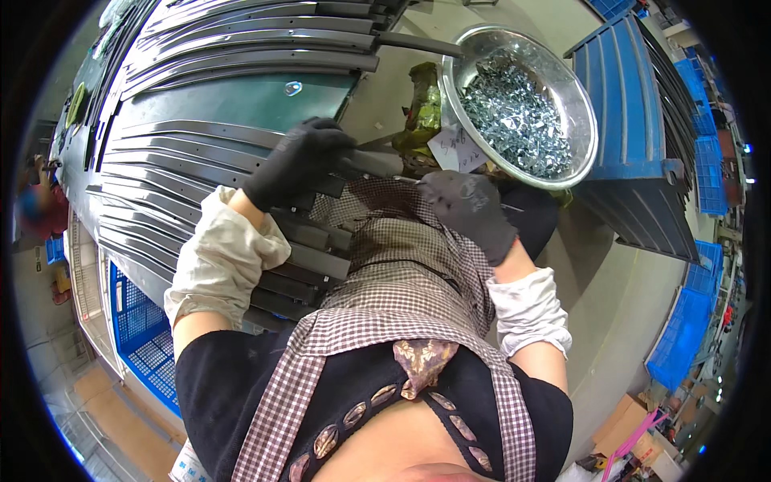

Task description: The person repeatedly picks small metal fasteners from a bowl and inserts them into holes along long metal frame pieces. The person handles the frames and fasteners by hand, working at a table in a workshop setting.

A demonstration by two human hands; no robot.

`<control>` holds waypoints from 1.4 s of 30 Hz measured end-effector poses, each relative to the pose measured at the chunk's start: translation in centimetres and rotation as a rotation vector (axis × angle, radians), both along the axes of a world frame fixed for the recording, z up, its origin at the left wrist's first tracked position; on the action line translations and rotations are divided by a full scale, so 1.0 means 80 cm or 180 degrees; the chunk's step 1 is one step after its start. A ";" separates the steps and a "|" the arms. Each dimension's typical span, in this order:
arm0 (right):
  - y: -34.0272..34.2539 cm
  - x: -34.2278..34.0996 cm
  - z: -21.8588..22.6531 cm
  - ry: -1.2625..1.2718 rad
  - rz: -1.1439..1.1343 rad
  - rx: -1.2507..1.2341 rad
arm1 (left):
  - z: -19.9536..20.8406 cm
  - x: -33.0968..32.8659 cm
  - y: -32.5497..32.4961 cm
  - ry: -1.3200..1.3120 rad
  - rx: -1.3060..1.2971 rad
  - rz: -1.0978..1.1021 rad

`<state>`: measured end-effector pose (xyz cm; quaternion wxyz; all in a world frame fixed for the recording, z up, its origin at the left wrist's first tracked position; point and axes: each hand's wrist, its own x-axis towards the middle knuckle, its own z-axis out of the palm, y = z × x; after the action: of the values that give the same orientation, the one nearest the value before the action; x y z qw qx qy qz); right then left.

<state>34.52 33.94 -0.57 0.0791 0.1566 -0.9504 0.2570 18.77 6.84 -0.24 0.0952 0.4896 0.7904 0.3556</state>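
Note:
My left hand [301,161], in a black glove, is closed round a long dark strip near its end [377,163], which juts out to the right past the fingers. Just right of that end is my right hand [470,210], also black-gloved, its fingers curled together. Whatever they pinch, if anything, is too small or hidden to tell. More dark strips [173,173] lie side by side on the table beneath and left of my left hand. Beyond my right hand stands a round metal basin [593,132] holding many small shiny metal pieces [518,112].
Another row of dark strips [257,44] lies farther back on the green tabletop [241,104]. A yellow-green bag [424,104] and a paper label [456,150] are beside the basin. A blue metal rack [618,104] stands at right, a blue crate [144,329] at lower left.

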 end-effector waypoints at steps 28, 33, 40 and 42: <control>0.055 -0.020 0.107 0.0392 -0.0338 0.0691 | 0.011 -0.086 -0.086 0.1500 -0.0722 0.1619; 0.151 -0.074 0.006 -0.0479 -0.2051 0.1359 | -0.021 -0.148 -0.081 0.2131 -0.1402 0.1505; 0.187 -0.073 -0.058 -0.0284 -0.2017 0.1523 | -0.025 -0.139 -0.066 0.2177 -0.0993 0.1582; 0.191 -0.067 -0.051 0.0062 -0.1906 0.1176 | -0.022 -0.129 -0.063 0.2158 -0.1215 0.1537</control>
<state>29.13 49.26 -4.63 0.1304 -0.1149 -0.9838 0.0446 8.46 1.80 -1.96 -0.1660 0.3538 0.9198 0.0353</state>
